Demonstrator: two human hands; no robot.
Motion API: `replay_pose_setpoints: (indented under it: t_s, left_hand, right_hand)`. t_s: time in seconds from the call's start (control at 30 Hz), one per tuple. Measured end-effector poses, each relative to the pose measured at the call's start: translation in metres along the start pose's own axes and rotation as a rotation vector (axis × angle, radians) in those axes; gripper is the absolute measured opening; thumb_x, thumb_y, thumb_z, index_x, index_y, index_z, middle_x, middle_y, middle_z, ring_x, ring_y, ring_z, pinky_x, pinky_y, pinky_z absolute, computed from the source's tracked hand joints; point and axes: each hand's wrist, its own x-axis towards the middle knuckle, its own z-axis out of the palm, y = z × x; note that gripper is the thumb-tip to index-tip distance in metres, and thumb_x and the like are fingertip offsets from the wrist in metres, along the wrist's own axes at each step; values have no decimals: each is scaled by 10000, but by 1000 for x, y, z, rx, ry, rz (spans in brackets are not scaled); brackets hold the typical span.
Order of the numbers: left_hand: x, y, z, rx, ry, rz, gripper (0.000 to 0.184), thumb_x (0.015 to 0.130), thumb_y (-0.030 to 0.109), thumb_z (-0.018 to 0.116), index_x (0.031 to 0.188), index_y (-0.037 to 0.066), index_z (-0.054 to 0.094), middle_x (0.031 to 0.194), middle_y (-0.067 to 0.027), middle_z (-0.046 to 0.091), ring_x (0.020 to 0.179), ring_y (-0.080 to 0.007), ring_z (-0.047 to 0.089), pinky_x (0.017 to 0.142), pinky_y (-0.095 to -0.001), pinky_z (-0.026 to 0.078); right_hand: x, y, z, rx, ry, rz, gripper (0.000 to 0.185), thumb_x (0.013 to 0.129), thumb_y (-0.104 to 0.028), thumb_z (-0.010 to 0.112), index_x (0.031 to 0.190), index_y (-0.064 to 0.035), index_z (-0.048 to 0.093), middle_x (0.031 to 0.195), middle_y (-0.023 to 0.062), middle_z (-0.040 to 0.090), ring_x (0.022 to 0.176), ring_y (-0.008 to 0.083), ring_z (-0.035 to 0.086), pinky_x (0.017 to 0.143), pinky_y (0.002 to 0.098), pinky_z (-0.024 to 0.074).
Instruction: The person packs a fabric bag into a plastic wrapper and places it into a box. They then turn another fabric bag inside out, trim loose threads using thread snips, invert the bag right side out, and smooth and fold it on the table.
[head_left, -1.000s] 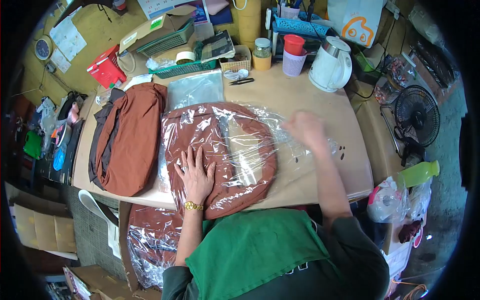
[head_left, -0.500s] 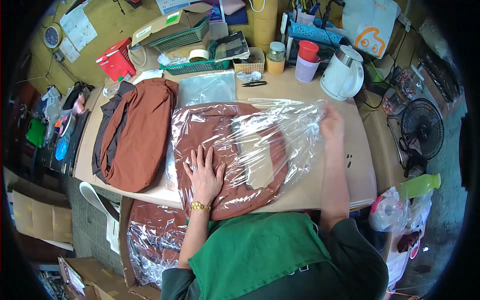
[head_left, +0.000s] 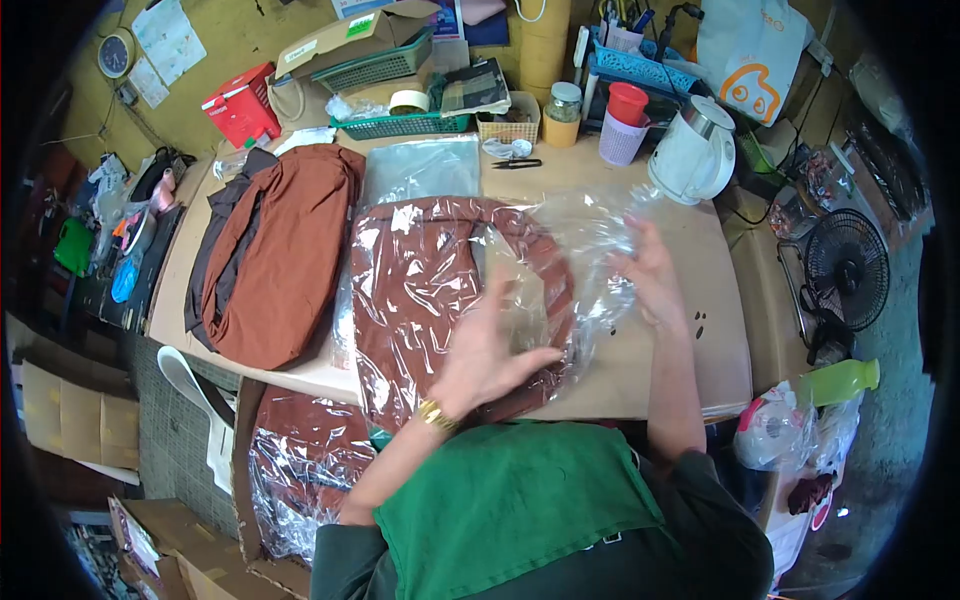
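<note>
The left hand (head_left: 485,350) is open, thumb spread wide, over the clear plastic bag (head_left: 415,300); contact is unclear. At the bag's 3 o'clock, the right hand (head_left: 655,275) touches crumpled film, fingers partly curled; whether they clamp it, I cannot tell. The bag, shiny and wrinkled, lies on the worktop (head_left: 690,360) around a reddish-brown fabric item (head_left: 430,255).
</note>
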Motion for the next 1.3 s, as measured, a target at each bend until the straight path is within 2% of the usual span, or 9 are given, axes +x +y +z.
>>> replay_pose_setpoints:
  t_s: [0.07,0.13,0.3,0.4,0.8,0.9,0.97,1.07,1.3]
  left_hand:
    - [29,16,28,-242,-125,14,652,835,221,694,1379,-17,425,1279,-261,549,1123,-372,585,957,-429,462]
    - [77,-9,57,-364,6,120,371,930,106,476,1281,-5,531,1153,-213,627,1047,-303,632,879,-399,489]
    - [131,109,-62,-1260,36,293,485,1045,350,403,1482,148,343,1359,-104,531,1143,-264,589,898,-422,528]
    - [122,93,-111,-1406,-106,519,508,1053,366,316,1533,219,233,1537,-131,314,1320,-382,420,1017,-538,445]
    - [-52,-106,-36,-1886,179,-475,637,949,351,576,1464,71,326,1386,-194,455,1263,-344,477,1006,-478,477]
    - [-82,-149,-54,-970,320,-646,629,875,82,641,1427,32,344,1183,-189,583,986,-241,638,783,-335,569]
    - [-99,-149,-89,-783,298,-645,671,839,-27,609,1442,55,326,1145,-173,603,947,-198,647,693,-274,544]
    - [-90,-126,-136,-546,499,-583,593,941,249,586,1453,83,336,1285,-135,578,1019,-189,618,797,-315,514]
    - [22,-153,-90,355,367,-419,704,891,421,669,1382,-17,419,1126,-227,648,1048,-317,637,864,-404,493]
  right_hand:
    - [-13,-38,33,225,-471,-97,683,890,-72,655,1452,-35,268,1112,89,610,871,132,588,762,264,486]
    - [-17,-60,45,203,-347,-299,633,922,-122,629,1447,-40,285,1175,107,587,928,151,587,798,293,488]
    - [-18,-43,-17,-17,193,-358,569,991,-288,539,1453,-62,295,1333,155,502,1091,228,574,895,382,488]
    - [-44,10,-47,566,129,-152,625,979,-495,483,1428,-73,377,1378,156,506,1245,255,510,1040,397,421]
    - [-42,72,-135,679,58,454,565,951,-453,551,1360,-69,479,1320,170,556,1166,220,571,979,381,493]
    - [-23,71,-129,319,134,236,516,911,-322,643,1325,-47,504,1219,169,628,1080,245,628,925,383,520]
    - [-16,11,-110,-755,67,483,550,869,-176,684,1350,-6,478,1182,189,639,1121,254,614,948,374,492]
    - [14,21,-115,-953,87,-45,473,884,-191,656,1301,-15,522,1138,183,661,1105,268,626,930,360,491]
    - [87,66,48,-1341,59,53,654,901,-616,469,1356,-151,540,1411,174,498,1354,331,410,1134,617,164]
